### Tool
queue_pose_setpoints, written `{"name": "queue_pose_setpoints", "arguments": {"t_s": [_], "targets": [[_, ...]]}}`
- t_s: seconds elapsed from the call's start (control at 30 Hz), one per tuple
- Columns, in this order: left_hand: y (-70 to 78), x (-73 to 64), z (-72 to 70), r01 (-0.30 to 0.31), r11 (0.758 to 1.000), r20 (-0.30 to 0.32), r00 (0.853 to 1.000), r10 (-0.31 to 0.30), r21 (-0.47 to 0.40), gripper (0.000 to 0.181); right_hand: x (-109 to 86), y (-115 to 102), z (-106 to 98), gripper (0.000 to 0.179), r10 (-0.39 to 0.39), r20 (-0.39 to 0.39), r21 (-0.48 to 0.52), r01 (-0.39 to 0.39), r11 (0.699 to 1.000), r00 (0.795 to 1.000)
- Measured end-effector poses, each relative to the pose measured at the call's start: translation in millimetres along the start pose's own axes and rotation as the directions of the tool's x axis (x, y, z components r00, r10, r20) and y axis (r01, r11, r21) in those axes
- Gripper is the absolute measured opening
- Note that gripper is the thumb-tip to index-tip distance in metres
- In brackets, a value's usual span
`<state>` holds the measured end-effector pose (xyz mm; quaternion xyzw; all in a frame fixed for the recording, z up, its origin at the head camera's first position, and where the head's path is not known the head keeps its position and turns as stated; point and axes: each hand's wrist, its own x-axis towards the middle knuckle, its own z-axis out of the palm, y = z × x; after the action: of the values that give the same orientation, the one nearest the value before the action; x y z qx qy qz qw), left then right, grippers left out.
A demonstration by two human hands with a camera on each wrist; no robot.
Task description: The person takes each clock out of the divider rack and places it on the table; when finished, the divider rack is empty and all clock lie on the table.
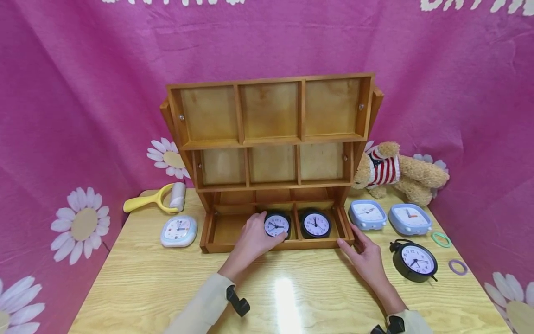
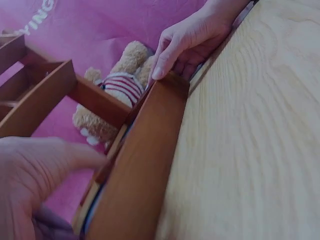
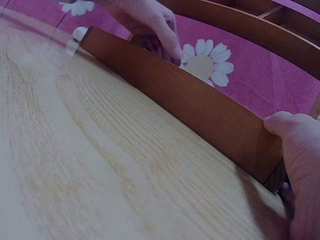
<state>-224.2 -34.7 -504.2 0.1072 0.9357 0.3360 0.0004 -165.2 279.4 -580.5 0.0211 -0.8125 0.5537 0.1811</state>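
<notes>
In the head view a wooden tiered shelf (image 1: pixel 267 144) stands on the table, its tiers split into compartments. My left hand (image 1: pixel 253 235) reaches into the middle compartment of the bottom tier. Its fingers and thumb hold a round black alarm clock (image 1: pixel 277 224) from both sides, the white face turned up. Another black clock (image 1: pixel 315 224) lies face up in the compartment to its right. With my right hand (image 1: pixel 367 254) I grip the shelf's front right corner, the thumb over the front board (image 3: pixel 190 95) and the fingers along the side.
A pale clock (image 1: pixel 179 231) and a yellow-handled lint roller (image 1: pixel 150 200) lie left of the shelf. To the right are two blue clocks (image 1: pixel 368 214), a black alarm clock (image 1: pixel 415 260), a green ring (image 1: pixel 441 239) and a purple ring (image 1: pixel 458 267). Behind them lies a teddy bear (image 1: pixel 385 171).
</notes>
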Motion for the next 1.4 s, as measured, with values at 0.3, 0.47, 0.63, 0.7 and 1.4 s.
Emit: {"name": "queue_pose_setpoints", "arguments": {"t_s": [0.3,0.47,0.63,0.7,1.4], "targets": [[15.0,9.6,2.7,0.066,0.997,0.022,0.998,-0.067,0.042,0.057,-0.4,-2,0,0.066,-0.003,0.009,0.010,0.003,1.000,1.000],[16.5,10.8,4.1,0.076,0.996,0.018,0.997,-0.077,0.039,0.056,-0.2,-1,0,0.066,-0.007,0.007,0.000,0.007,1.000,1.000],[14.2,12.2,7.1,0.054,0.998,0.000,0.999,-0.055,0.034,0.057,-1.3,-1,0,0.065,-0.008,0.000,-0.002,0.008,1.000,1.000],[12.4,12.7,9.2,0.046,0.998,-0.014,0.999,-0.045,0.043,0.056,-1.6,-2,-1,0.065,-0.005,-0.001,0.011,0.005,1.000,1.000],[5.5,13.6,17.0,0.009,1.000,-0.221,0.975,-0.011,-0.012,0.081,0.0,3,1,0.064,-0.001,0.004,0.002,0.001,1.000,1.000]]}}
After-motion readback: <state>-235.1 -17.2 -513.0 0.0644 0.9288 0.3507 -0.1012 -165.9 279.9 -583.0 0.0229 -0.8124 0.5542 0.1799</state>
